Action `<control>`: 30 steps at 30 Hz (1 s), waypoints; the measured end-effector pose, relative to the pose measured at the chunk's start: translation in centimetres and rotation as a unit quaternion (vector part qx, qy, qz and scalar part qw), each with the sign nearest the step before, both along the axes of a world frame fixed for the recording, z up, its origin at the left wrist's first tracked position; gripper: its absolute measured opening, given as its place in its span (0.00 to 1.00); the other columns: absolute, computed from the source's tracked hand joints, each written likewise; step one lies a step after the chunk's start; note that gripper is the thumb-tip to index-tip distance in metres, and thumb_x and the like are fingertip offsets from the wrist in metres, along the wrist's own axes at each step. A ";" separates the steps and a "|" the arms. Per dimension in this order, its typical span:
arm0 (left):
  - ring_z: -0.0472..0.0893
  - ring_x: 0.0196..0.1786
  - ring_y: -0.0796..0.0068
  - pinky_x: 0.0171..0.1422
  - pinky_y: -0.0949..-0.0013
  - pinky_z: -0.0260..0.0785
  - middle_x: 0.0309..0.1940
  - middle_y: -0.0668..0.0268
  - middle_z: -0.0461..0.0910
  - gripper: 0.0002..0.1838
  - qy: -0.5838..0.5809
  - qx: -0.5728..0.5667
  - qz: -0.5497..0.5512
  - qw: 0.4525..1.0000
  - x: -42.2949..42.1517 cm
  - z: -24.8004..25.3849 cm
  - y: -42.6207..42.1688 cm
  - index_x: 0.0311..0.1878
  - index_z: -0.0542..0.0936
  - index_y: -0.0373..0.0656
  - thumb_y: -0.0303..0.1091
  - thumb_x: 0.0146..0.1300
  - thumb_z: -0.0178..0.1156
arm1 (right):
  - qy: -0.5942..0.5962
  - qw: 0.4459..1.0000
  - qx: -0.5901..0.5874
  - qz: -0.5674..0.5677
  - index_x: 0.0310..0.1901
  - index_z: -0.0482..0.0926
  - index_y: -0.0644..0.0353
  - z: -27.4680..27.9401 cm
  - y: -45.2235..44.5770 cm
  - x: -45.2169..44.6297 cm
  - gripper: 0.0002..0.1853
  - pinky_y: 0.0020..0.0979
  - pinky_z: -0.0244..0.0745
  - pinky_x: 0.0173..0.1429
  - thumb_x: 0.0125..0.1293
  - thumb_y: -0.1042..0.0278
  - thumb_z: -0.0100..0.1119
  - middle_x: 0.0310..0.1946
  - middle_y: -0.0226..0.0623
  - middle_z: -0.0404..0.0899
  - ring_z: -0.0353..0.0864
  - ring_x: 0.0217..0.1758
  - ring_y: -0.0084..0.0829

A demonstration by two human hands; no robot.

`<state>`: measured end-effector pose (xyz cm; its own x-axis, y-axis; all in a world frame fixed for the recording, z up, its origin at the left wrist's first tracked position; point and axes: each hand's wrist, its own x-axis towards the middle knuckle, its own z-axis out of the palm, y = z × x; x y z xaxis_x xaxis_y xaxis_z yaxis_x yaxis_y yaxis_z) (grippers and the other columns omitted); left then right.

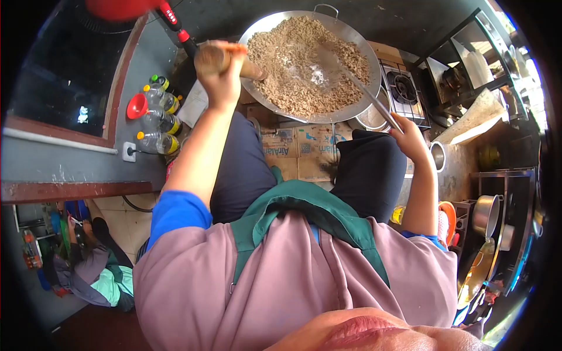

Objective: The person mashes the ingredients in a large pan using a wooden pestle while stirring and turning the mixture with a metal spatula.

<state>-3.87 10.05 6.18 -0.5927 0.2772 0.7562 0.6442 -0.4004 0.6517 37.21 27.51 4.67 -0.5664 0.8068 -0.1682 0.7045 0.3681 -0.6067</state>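
The room had a dark grey wall [152,58] on the left, with a brown-framed window [64,70] in it. Below the window, well apart from me, another person [88,266] was bent in the corner. Beside the wall stood plastic bottles [157,142] with yellow or green caps, and a red funnel [137,106] was among them.

My left hand [225,82] was closed around a thick wooden tool [212,59]. One round end pointed up toward me, and the other reached the left edge of the food [287,88]; the shape of that lower end I could not tell. The wood looked stiff and rather heavy, so a full grip around its thick part seemed the right one.

In the middle, in front of my knees, was the wide metal pan [348,110], with the brown, crumbly food spread inside. The food looked loose and soft, but so much of it together was probably heavy. For the pan, the loop handle [326,5] at the far side seemed better to hold than the thin rim.

A long metal tool [372,96] slanted into the food from the right. My right hand [410,140] gripped its upper end. The shaft looked thin, stiff, perhaps slippery.

Farther right were a stove [404,88] and a metal pot [486,215].
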 end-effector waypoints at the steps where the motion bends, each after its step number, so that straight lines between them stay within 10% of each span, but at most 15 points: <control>1: 0.82 0.37 0.75 0.51 0.70 0.74 0.34 0.64 0.83 0.08 0.031 0.035 0.033 0.998 -0.2 1.4 2.0 0.34 0.80 0.35 0.25 0.56 0.72 | 0.011 0.998 -0.042 -0.055 0.64 0.72 0.66 -0.3 -0.2 -1.5 0.28 0.37 0.70 0.65 0.61 0.71 0.61 0.54 0.56 0.81 0.79 0.61 0.48; 4: 0.80 0.32 0.78 0.40 0.71 0.74 0.29 0.70 0.81 0.16 -0.073 0.160 -0.063 0.982 -1.0 4.7 8.0 0.31 0.79 0.38 0.34 0.53 0.78 | 0.078 0.989 0.017 -0.123 0.64 0.72 0.67 -8.9 2.5 -2.9 0.28 0.38 0.68 0.67 0.63 0.69 0.61 0.54 0.60 0.80 0.77 0.63 0.50; 9: 0.79 0.25 0.77 0.32 0.70 0.72 0.24 0.68 0.78 0.14 -0.105 0.050 -0.023 0.993 -1.6 6.2 15.5 0.38 0.74 0.41 0.34 0.60 0.71 | 0.164 0.968 -0.059 -0.180 0.71 0.66 0.60 -11.6 3.4 -2.1 0.29 0.21 0.61 0.19 0.68 0.73 0.58 0.30 0.32 0.81 0.66 0.17 0.15; 11: 0.81 0.27 0.72 0.34 0.66 0.73 0.24 0.66 0.79 0.13 -0.125 0.041 -0.014 0.991 -2.4 3.8 19.0 0.37 0.76 0.39 0.34 0.59 0.70 | 0.151 0.962 -0.104 -0.204 0.67 0.72 0.62 -10.2 3.1 -1.9 0.27 0.30 0.74 0.33 0.65 0.71 0.60 0.32 0.38 0.84 0.77 0.24 0.24; 14: 0.85 0.34 0.58 0.42 0.57 0.75 0.29 0.56 0.84 0.19 -0.021 0.071 0.148 0.986 -4.7 -2.4 24.3 0.41 0.80 0.34 0.39 0.53 0.70 | 0.127 0.973 -0.073 -0.177 0.70 0.67 0.62 -11.1 3.9 -1.5 0.29 0.21 0.61 0.21 0.68 0.73 0.59 0.31 0.31 0.82 0.67 0.18 0.15; 30: 0.83 0.29 0.63 0.37 0.58 0.74 0.25 0.56 0.81 0.14 -0.113 -0.035 0.050 0.992 -1.0 4.7 23.2 0.37 0.79 0.35 0.35 0.51 0.68 | 0.159 0.968 -0.079 -0.176 0.70 0.67 0.60 -10.6 4.3 -0.8 0.29 0.20 0.62 0.23 0.68 0.76 0.59 0.30 0.29 0.81 0.67 0.20 0.14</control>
<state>-4.90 33.23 10.85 -0.7726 0.2543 0.5818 0.5127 -0.2907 0.8079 36.45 31.79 -5.93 -0.3035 0.9381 -0.1667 0.5374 0.0241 -0.8430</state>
